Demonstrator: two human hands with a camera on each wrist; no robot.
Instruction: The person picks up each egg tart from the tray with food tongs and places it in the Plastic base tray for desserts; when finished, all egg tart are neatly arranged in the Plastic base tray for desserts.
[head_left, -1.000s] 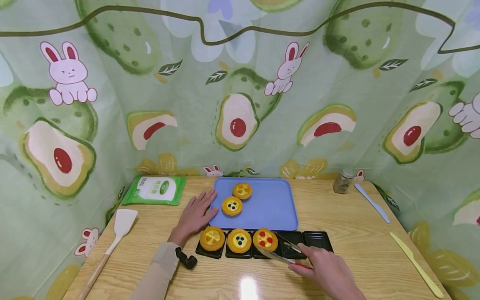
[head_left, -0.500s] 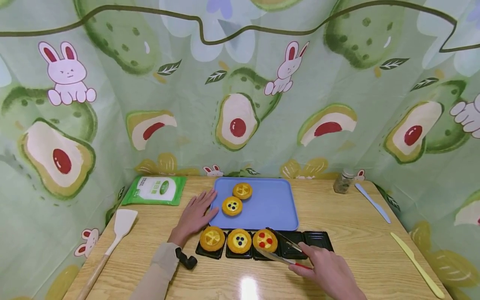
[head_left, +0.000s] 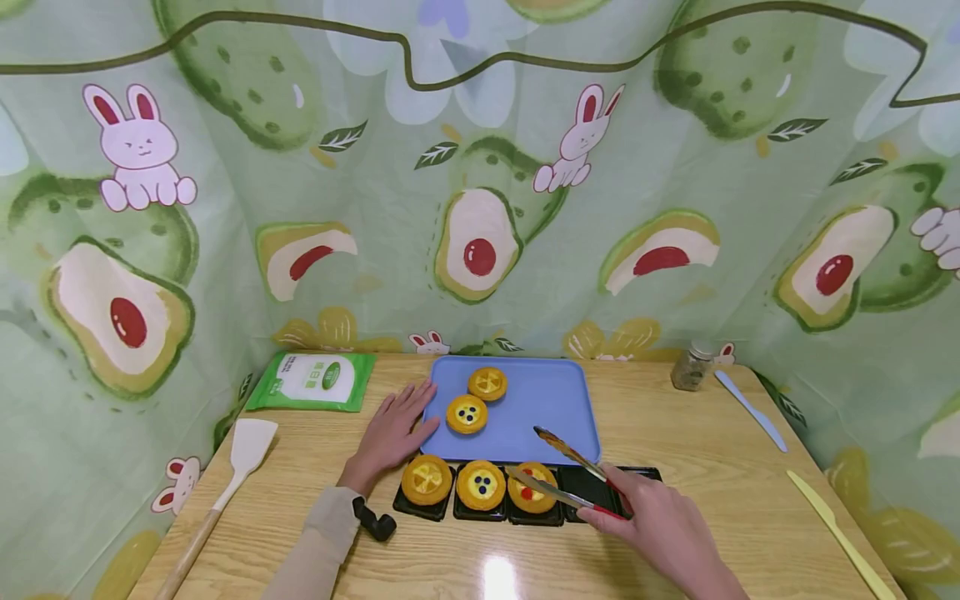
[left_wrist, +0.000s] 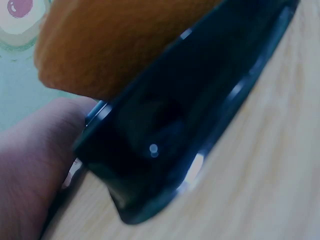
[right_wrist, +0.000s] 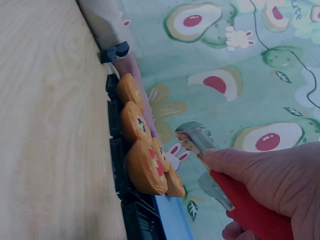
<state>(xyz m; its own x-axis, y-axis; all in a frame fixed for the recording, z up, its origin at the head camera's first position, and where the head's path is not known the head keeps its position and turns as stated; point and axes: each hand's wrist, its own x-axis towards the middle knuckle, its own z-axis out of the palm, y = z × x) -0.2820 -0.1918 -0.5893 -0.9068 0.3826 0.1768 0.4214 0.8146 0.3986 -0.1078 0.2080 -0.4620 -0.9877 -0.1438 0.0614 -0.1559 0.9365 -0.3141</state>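
Note:
My left hand (head_left: 390, 437) lies with straight fingers at the left edge of a blue tray (head_left: 543, 396). My right hand (head_left: 663, 521) grips red-handled metal tongs (right_wrist: 255, 207), whose arms are spread with nothing between them. In the head view the tongs overlap an egg tart with red dots (head_left: 534, 503); the right wrist view has them raised apart from it. That tart, one with dark blue dots (head_left: 481, 486) and one with yellow wedges (head_left: 427, 475) each sit in a black square holder. Close in the left wrist view are a holder (left_wrist: 190, 95) and tart (left_wrist: 120, 45).
Two tarts, one wedge-topped (head_left: 487, 383) and one blue-dotted (head_left: 467, 414), lie on the blue tray. Around stand a green packet (head_left: 311, 382), a spatula (head_left: 247, 454), a small jar (head_left: 692, 368), a blue knife (head_left: 752, 410) and a yellow knife (head_left: 836, 529).
The tongs were around the red-dotted tart; they have lifted off it, and the tart stays in its holder. My right hand has risen slightly. My left hand has not moved.

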